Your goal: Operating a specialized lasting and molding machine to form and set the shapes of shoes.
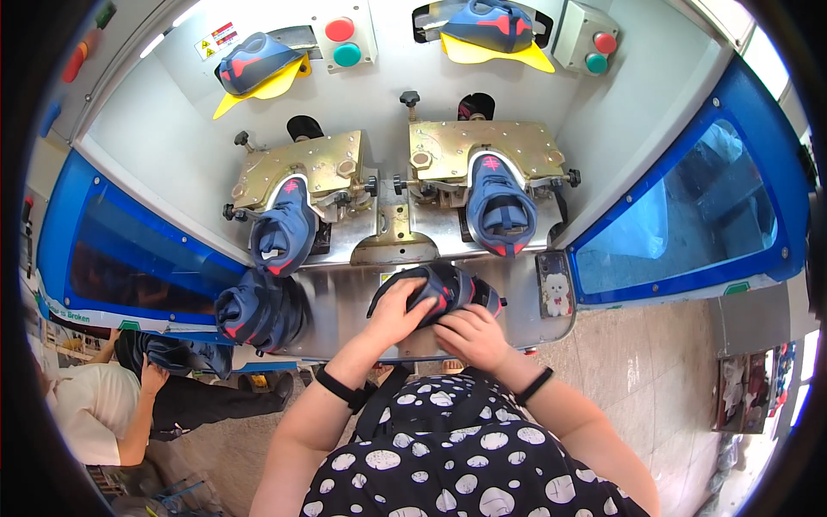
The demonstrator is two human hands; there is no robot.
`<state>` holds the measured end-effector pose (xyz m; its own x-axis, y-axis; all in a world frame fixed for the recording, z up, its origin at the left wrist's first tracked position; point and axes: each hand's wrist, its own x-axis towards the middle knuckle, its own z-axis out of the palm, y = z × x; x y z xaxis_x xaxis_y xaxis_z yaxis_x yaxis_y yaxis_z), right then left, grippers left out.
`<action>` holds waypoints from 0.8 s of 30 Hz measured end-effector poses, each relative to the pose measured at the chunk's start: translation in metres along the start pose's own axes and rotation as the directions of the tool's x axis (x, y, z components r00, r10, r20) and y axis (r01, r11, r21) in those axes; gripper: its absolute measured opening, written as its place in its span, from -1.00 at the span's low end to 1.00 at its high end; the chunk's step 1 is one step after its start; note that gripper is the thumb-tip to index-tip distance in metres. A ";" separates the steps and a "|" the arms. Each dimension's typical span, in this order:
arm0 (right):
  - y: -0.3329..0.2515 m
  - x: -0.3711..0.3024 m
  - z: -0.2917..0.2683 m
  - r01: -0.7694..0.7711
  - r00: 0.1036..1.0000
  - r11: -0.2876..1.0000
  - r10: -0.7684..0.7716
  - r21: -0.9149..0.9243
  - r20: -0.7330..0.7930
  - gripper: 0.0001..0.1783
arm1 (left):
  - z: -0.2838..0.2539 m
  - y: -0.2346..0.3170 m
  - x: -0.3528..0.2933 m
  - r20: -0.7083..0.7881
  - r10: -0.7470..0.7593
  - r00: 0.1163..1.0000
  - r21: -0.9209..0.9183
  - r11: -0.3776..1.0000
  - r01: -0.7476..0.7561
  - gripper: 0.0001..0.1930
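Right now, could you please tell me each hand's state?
Left hand: curled over the dark blue shoe, holding it.
Right hand: touching the same shoe; grip cannot be told.

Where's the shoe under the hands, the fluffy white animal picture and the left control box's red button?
Shoe (446, 289): head view, on the dark upper.
Animal picture (557, 295): head view, on its body.
Red button (339, 29): head view, on its face.

A white-spotted black top (465, 461) is worn with black wristbands (536, 386).
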<state>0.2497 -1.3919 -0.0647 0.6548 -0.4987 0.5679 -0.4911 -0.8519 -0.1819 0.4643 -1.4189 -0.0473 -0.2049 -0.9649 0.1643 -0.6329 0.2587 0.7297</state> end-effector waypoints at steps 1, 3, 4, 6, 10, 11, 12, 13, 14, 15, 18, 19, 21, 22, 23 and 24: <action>0.001 -0.011 -0.012 0.018 0.999 1.000 -0.019 -0.011 -0.035 -0.62 | -0.001 -0.006 -0.004 0.056 0.032 0.998 -0.066 0.997 -0.028 -0.37; 0.004 -0.032 -0.032 -0.315 0.935 0.949 0.311 0.006 -0.172 -0.33 | -0.004 -0.014 -0.019 0.059 0.014 0.998 -0.075 0.997 -0.010 -0.31; 0.007 -0.039 -0.038 -0.333 0.936 0.943 0.331 0.002 -0.116 -0.33 | -0.007 -0.017 -0.027 0.063 0.076 0.995 0.042 0.996 -0.079 -0.30; 0.014 -0.047 -0.044 -0.651 0.759 0.759 0.651 0.028 -0.004 0.04 | -0.010 -0.023 -0.039 0.109 0.078 0.991 0.183 0.978 -0.097 -0.37; 0.024 -0.041 -0.031 -0.695 0.709 0.714 0.661 0.085 0.245 0.18 | -0.005 -0.034 -0.034 -0.020 0.005 1.000 0.028 1.000 -0.005 -0.63; 0.025 -0.037 -0.025 -0.700 0.700 0.711 0.663 0.070 0.265 0.17 | 0.000 -0.037 -0.028 -0.040 -0.005 0.999 0.022 1.000 0.005 -0.63; 0.026 -0.034 -0.019 -0.697 0.699 0.715 0.662 0.052 0.270 0.16 | 0.005 -0.040 -0.022 -0.054 0.044 0.998 0.074 0.996 -0.040 -0.64; 0.026 -0.032 -0.014 -0.684 0.709 0.726 0.641 0.066 0.293 0.16 | 0.010 -0.042 -0.018 -0.070 0.088 0.994 0.129 0.989 -0.079 -0.65; 0.027 -0.031 -0.010 -0.664 0.733 0.747 0.637 0.044 0.239 0.15 | 0.020 -0.041 -0.016 0.058 0.069 0.996 0.057 0.996 -0.073 -0.68; 0.028 -0.031 -0.007 -0.632 0.763 0.775 0.616 0.026 0.194 0.13 | 0.029 -0.038 -0.020 0.116 0.082 0.990 0.074 0.993 -0.091 -0.66; 0.035 -0.034 -0.009 -0.715 0.694 0.696 0.694 0.067 0.194 0.10 | 0.042 -0.034 -0.015 0.156 0.013 0.988 0.036 0.999 -0.019 -0.57; 0.036 -0.034 -0.012 -0.739 0.674 0.665 0.722 0.108 0.156 0.10 | 0.042 -0.033 -0.012 0.167 0.033 0.985 -0.014 0.999 -0.031 -0.56; 0.036 -0.033 -0.022 -0.699 0.709 0.715 0.696 -0.017 0.110 0.11 | 0.039 -0.028 -0.008 0.096 0.062 0.993 -0.094 0.994 -0.053 -0.55; 0.033 -0.031 -0.028 -0.630 0.773 0.774 0.633 -0.068 0.049 0.03 | 0.035 -0.026 -0.010 0.068 0.053 0.996 -0.102 0.994 -0.046 -0.55; 0.029 -0.027 -0.033 -0.614 0.785 0.787 0.617 -0.062 0.055 0.03 | 0.031 -0.025 -0.012 -0.068 0.033 0.997 -0.141 0.989 -0.042 -0.56; 0.022 -0.022 -0.038 -0.523 0.851 0.847 0.525 -0.089 -0.007 -0.03 | 0.026 -0.025 -0.015 -0.224 0.055 0.973 -0.156 0.983 -0.092 -0.58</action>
<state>0.2031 -1.3934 -0.0510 0.2953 -0.8705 0.3937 -0.8099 -0.4467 -0.3801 0.4639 -1.4098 -0.0851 -0.0674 -0.9348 0.3487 -0.4872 0.3358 0.8061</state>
